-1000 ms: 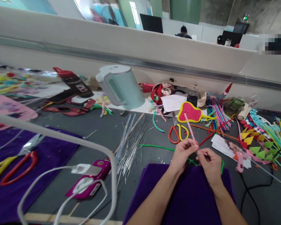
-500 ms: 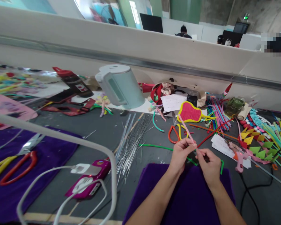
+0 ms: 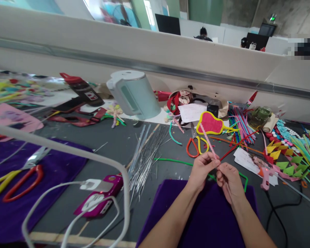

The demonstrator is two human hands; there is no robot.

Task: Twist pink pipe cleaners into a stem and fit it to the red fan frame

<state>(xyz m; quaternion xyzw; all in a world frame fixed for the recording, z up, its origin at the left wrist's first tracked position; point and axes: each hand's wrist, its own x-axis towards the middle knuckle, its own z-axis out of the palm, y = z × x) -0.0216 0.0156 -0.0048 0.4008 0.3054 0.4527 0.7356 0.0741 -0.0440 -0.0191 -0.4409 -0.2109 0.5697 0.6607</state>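
Observation:
A pale pink twisted pipe cleaner [image 3: 208,140] slants up and away from my fingers. My left hand [image 3: 202,168] pinches its lower end between thumb and fingers. Close beside it, my right hand [image 3: 231,179] has its thumb and fingertips pressed together at the same end; the tip is hidden in the fingers. Both hands are above a folded purple cloth [image 3: 196,224]. Behind them on the table lies a green pipe cleaner [image 3: 174,161], bent at its right end and partly covered by my hands. Scissors [image 3: 193,148] with red and yellow handles rest farther back, near a yellow-edged pink shape [image 3: 210,123].
Thin metal wires [image 3: 147,165] lie left of the cloth. A white cable [image 3: 93,148] loops across the left foreground, over a magenta device [image 3: 100,198]. A pale kettle [image 3: 136,94] stands at the back. A pink glue gun [image 3: 265,177] and colourful pipe cleaners [image 3: 241,129] are on the right.
My right hand has turned, and its fingers have shifted up against my left fingertips. The pink pipe cleaner stays in my left hand. The view has moved slightly.

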